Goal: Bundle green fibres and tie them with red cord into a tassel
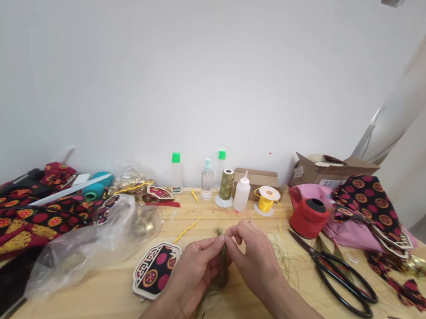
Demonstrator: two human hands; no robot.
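A bundle of dark green threads [223, 276], like a tassel, stands between my hands just above the table, its frayed top poking out over my fingertips. My left hand [194, 267] is closed around the bundle, with the thumb pressed near its upper part. Against the same spot, my right hand [256, 256] makes a pinch; whatever fine piece it grips is too small to make out. Left of my hands lies a flat ornament [158, 271] with a pale cut-out frame, dark patterned cloth and a yellow cord [187, 229].
Black-handled scissors [340, 280] lie at right beside a red thread cone [309, 218]. Behind my hands stand a white squeeze bottle [241, 194], a green thread spool [227, 184] and a yellow cord spool [266, 200]. A plastic bag [81, 249] and patterned cloth [51, 217] lie left.
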